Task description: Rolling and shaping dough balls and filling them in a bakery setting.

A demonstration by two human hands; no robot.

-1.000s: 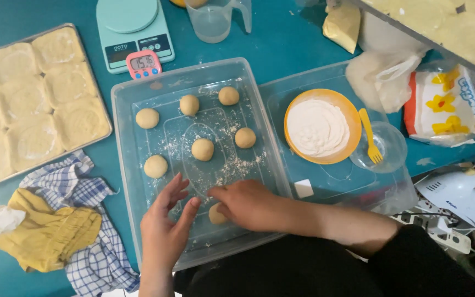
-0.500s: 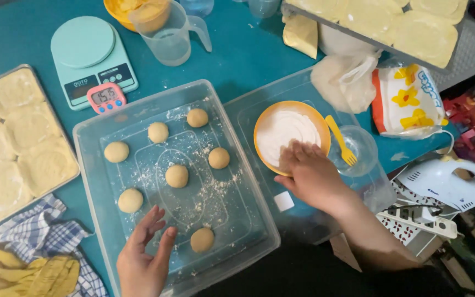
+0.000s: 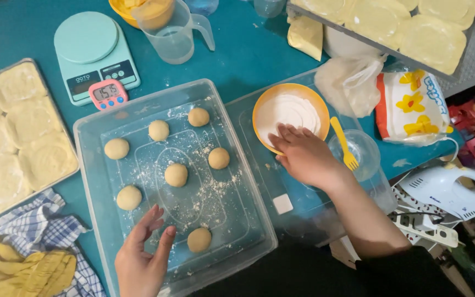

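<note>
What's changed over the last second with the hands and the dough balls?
The right hand let go of the nearest dough ball and moved right and away to the orange flour bowl, fingertips at its rim. The left hand drew back slightly but stays resting on the clear tray. Seven dough balls remain in place.

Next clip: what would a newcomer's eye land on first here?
Probably the clear plastic tray at centre on the teal table, holding seven dough balls on a dusting of flour. The left hand rests open on the tray's near edge, while the right hand reaches to the orange bowl of flour to the tray's right, fingertips at its rim. At far left sits a metal tray of flattened dough rounds.
</note>
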